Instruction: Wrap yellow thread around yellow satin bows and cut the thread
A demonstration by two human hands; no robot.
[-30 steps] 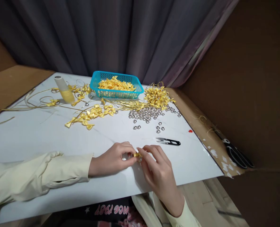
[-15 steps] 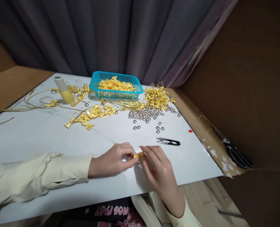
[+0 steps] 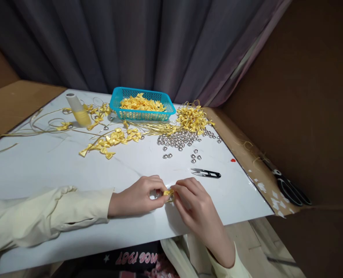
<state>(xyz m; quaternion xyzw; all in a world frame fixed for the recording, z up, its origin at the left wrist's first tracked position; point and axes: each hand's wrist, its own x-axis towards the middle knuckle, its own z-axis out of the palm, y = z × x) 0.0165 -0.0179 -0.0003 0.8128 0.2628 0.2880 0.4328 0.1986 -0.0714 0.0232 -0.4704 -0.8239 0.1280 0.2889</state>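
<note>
Above the near part of the table, my left hand [image 3: 141,195] pinches a small yellow ribbon bow [image 3: 168,192] between thumb and forefinger. The fingertips of my right hand [image 3: 195,202] are closed at the bow's right end, and part of the bow is hidden behind them. A thin golden strand seems to show under it, too small to make out well. Just beyond my right hand lies a pair of black thread snips [image 3: 206,173], blades pointing left. Silver teardrop-shaped beads [image 3: 179,139] are heaped farther back, with several loose ones nearer me.
A blue basket [image 3: 143,116] of yellow bows stands at the back. More bows [image 3: 110,142] lie before it, beside gold cords [image 3: 155,128] and a bundle of corded bows [image 3: 194,119]. A bottle with yellow contents [image 3: 78,111] is at left; scissors [image 3: 289,189] lie at the right edge.
My right hand's fingertips have lowered and closed in at the bow's right end, its wrist shifting slightly right. My left hand keeps its pinch in nearly the same place.
</note>
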